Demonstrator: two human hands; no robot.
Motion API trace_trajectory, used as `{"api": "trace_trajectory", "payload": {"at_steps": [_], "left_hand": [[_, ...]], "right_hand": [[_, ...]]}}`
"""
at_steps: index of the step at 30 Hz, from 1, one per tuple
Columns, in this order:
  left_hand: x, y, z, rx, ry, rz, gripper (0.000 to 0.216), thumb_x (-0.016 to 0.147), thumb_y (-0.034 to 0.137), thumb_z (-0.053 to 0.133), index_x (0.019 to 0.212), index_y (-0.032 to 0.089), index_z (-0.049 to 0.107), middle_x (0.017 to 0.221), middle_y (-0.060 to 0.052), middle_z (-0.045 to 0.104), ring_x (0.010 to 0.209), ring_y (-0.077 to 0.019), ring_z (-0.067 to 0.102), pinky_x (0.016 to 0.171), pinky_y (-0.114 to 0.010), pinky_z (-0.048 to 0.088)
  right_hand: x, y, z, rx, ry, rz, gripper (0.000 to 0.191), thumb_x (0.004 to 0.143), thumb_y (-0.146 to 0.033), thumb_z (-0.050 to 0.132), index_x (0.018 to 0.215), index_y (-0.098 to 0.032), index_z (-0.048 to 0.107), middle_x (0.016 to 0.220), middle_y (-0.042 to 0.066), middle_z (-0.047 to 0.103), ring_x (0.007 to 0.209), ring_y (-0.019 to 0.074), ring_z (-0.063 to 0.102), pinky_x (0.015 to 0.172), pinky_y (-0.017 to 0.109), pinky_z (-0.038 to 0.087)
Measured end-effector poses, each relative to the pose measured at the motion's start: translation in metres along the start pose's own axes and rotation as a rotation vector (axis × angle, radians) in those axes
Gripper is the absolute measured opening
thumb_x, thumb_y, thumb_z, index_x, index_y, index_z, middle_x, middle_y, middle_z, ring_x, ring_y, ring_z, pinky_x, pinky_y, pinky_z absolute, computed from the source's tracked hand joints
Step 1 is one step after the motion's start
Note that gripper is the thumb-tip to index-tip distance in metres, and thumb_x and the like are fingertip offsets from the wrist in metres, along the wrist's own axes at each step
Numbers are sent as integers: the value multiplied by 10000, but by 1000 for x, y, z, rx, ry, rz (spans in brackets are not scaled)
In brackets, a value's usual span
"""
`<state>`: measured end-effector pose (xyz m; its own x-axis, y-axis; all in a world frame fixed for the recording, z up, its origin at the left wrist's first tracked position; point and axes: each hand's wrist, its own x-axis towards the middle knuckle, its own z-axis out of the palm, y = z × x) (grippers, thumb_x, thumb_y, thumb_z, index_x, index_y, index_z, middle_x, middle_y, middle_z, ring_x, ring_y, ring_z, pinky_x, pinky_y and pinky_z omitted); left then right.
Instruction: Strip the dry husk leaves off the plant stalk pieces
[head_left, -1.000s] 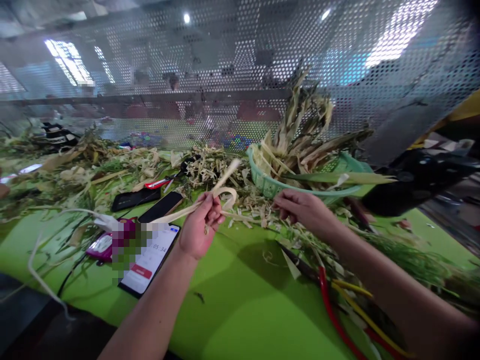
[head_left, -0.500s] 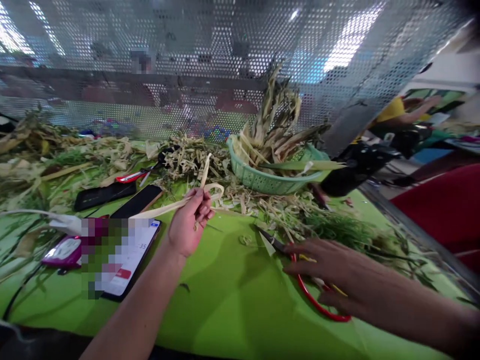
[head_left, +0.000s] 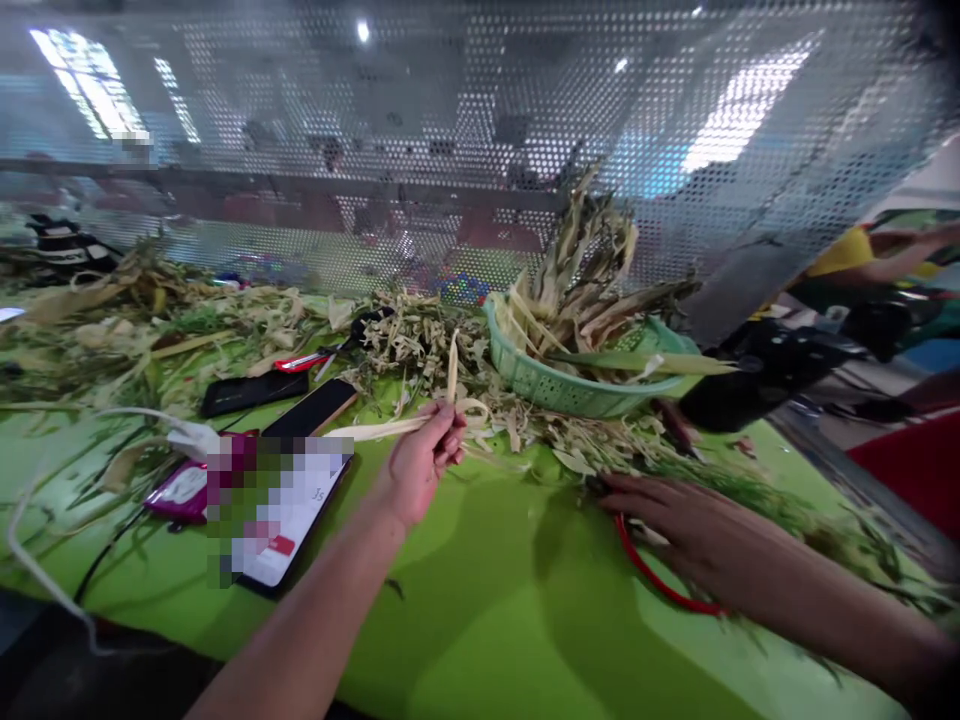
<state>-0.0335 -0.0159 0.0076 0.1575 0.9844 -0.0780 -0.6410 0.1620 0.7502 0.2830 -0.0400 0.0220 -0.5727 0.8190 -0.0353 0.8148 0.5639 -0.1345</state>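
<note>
My left hand is closed in a pinch on a narrow, pale corn husk strip. One end stands up above the fingers, a loop curls to their right, and a longer part stretches left over the phones. Over at the right, my right hand lies palm down above red-handled scissors, its fingers stretched out and fairly straight. A curved red handle shows below that hand. The blades are mostly hidden by the fingers and the plant scraps.
A green basket of dried husks stands behind the hands. Husk scraps and green shreds cover the table's back. At left lie a lit phone, two dark phones, a purple device, cables and a red cutter. A perforated screen rises behind.
The view has swung slightly left. My right hand and the scissors have shifted right and away from me, toward the scraps; the blades no longer show clearly. The left hand keeps its pinch.
</note>
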Motion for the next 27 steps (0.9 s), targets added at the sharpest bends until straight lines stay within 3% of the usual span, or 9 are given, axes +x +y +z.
{"api": "trace_trajectory", "payload": {"at_steps": [3, 6, 9, 11, 13, 16, 19, 24, 27], "left_hand": [[-1, -2, 1, 45, -20, -32, 255, 779, 379, 649, 746, 144, 557, 564, 55, 399, 493, -43, 335, 533, -175, 349], [-1, -4, 1, 72, -27, -29, 266, 772, 390, 653, 745, 148, 548, 593, 42, 427, 531, -55, 374, 543, -185, 344], [-1, -6, 0, 85, -74, -21, 273, 771, 403, 651, 760, 149, 550, 630, 31, 450, 560, -63, 392, 559, -196, 345], [-1, -6, 0, 98, -96, -20, 276, 778, 411, 641, 773, 149, 555, 644, 26, 461, 570, -67, 399, 567, -203, 341], [-1, -6, 0, 120, -102, -21, 284, 790, 427, 619, 784, 149, 559, 629, 25, 461, 567, -73, 396, 569, -211, 329], [0, -9, 0, 177, -106, -48, 315, 812, 463, 574, 796, 149, 565, 623, 12, 494, 545, -78, 378, 550, -223, 293], [0, -15, -1, 249, -134, -61, 344, 820, 491, 549, 816, 149, 586, 694, -6, 539, 536, -73, 346, 546, -230, 277], [-1, -21, -3, 403, -17, 3, 354, 813, 515, 546, 813, 167, 613, 708, 6, 486, 594, -90, 364, 566, -231, 284], [0, -22, -2, 461, 34, 1, 342, 810, 505, 551, 834, 168, 603, 831, -24, 554, 652, -102, 411, 591, -234, 321]], "right_hand": [[18, -18, -28, 130, 33, 8, 362, 882, -298, 502, 1227, -321, 611, 1229, 59, 639, 1081, 311, 612, 923, 445, 483], [49, -50, -47, 332, 144, 52, 476, 890, -364, 513, 1363, -337, 458, 1277, 69, 594, 1011, 302, 629, 873, 466, 495], [85, -78, -45, 782, 91, 79, 556, 859, -377, 571, 1383, -300, 403, 1339, 98, 523, 785, 200, 663, 745, 392, 551], [103, -89, -38, 1049, 30, 58, 540, 831, -369, 614, 1332, -260, 446, 1356, 104, 496, 793, 177, 658, 747, 366, 554], [115, -91, -29, 1170, 21, 46, 498, 798, -367, 657, 1251, -215, 516, 1214, 95, 590, 857, 185, 642, 776, 344, 538], [122, -82, -20, 1119, 109, 57, 369, 783, -415, 670, 1063, -179, 620, 942, 59, 665, 809, 175, 619, 744, 310, 507], [122, -68, -15, 943, 221, 68, 321, 794, -453, 648, 957, -177, 650, 847, 54, 671, 781, 188, 611, 714, 307, 484], [114, -67, -23, 473, 502, 5, 241, 862, -371, 576, 1038, -223, 652, 997, 81, 638, 728, 182, 578, 669, 321, 462], [106, -83, -31, 447, 524, -77, 219, 884, -304, 546, 1074, -246, 638, 1064, 81, 611, 739, 170, 578, 667, 307, 470]]}}
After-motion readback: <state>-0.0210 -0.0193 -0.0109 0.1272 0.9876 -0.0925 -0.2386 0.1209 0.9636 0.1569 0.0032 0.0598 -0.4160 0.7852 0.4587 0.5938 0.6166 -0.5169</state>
